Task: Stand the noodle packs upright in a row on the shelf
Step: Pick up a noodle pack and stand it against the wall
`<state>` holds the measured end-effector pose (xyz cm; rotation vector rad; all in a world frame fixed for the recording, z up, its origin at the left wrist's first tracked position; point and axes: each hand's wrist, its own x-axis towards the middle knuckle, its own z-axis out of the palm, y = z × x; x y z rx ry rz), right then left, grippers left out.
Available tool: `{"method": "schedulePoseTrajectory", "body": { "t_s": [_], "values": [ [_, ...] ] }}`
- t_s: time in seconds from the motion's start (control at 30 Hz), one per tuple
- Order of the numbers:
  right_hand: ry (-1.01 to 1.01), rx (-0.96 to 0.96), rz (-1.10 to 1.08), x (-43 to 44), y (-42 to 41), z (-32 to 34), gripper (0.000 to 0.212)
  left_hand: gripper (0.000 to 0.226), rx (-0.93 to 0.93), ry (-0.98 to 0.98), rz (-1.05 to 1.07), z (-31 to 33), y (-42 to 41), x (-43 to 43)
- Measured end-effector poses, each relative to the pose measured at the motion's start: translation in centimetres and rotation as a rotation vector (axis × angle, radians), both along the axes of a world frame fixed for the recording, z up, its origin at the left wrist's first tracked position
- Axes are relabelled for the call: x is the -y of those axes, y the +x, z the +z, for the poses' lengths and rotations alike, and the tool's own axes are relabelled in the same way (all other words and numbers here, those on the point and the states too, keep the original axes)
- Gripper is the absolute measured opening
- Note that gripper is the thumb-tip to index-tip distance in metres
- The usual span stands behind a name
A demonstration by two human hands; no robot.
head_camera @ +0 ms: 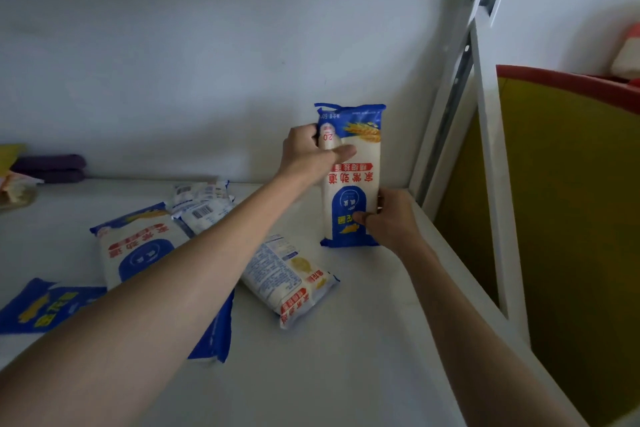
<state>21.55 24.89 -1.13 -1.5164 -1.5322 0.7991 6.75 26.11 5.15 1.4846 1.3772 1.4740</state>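
The upright noodle pack (362,149) has a red "2.0" at about 11 o'clock on its face. The big red characters mid-pack are upside down and look like 家常劲道. At its 9 o'clock a flat pack (202,210) shows a barcode, digits too tiny. The third pack (277,274) at 7 o'clock has fine print, unreadable.

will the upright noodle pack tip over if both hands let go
Probably tippy: the upright noodle pack is tall on a narrow end, with left hand and right hand steadying it. Likely stiff, since it stands straight. It may slide on the smooth shelf.
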Motion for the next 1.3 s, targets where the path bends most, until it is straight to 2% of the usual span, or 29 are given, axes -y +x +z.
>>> {"method": "schedulePoseTrajectory", "body": {
  "t_s": [0.07, 0.17, 0.4, 0.77, 0.93, 1.13, 1.3],
  "values": [
    [0.022, -0.021, -0.004, -0.9, -0.4, -0.5, 0.044, 0.046, 0.025, 0.017, -0.067, -1.2, -0.7, -0.7],
    [0.066, -0.045, -0.011, -2.6, -0.8, -1.3, 0.044, 0.053, -0.029, -0.061, -0.124, -3.4, -1.6, -2.2],
    [0.093, -0.145, -0.045, -7.4, -2.3, -2.3, 0.045, 0.043, -0.035, -0.144, 0.036, -3.9, -1.1, -6.9],
    [0.106, -0.21, -0.065, -12.7, -2.4, -3.1, 0.048, 0.035, -0.23, -0.057, 0.119, -4.0, 0.6, -12.1],
    [0.137, -0.162, -0.079, -13.9, -2.5, -3.2, 0.048, 0.039, -0.316, -0.037, 0.154, -3.9, 0.8, -13.5],
    [0.108, -0.114, -0.161, -13.9, -2.7, -2.8, 0.045, 0.037, -0.332, -0.06, 0.162, -3.5, 0.9, -13.2],
    [0.075, 0.029, -0.265, -11.1, -3.5, -3.2, 0.056, 0.05, -0.329, -0.14, 0.185, -2.0, -0.9, -10.3]
  ]
}}
